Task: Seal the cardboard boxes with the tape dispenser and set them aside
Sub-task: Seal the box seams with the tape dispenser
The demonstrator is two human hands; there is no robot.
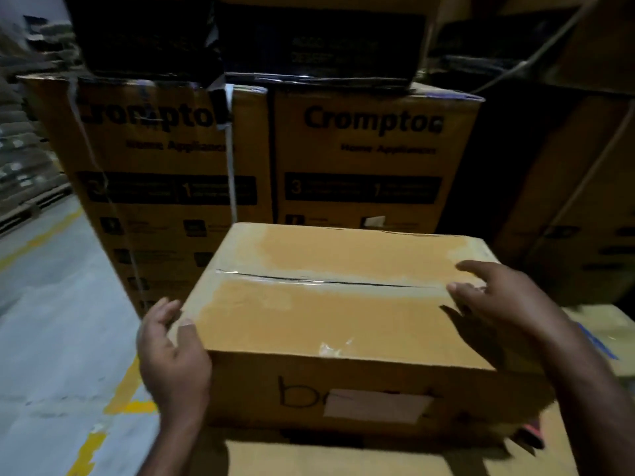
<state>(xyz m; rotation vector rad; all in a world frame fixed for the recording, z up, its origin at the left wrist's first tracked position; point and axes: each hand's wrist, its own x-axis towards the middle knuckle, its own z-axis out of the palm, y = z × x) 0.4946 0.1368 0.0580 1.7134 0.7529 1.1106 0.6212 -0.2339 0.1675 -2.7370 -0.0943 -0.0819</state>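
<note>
Head view: the plain brown cardboard box (326, 324) sits at lower centre of the frame on a larger flat cardboard surface (343, 456) that serves as the desk. The left grip (171, 352) clasps its near-left corner, thumb on top and fingers down the side, probably to steady or shift it. The right grip (494, 297) lies with fingers spread and fairly straight on the top at the right end of the clear-taped centre seam (309, 280), likely pressing tape flat. The seam looks sealed. No tape dispenser is in sight. A pale paper label (374, 405) covers part of the handwriting. The printed boxes (374, 159) behind are blurred.
</note>
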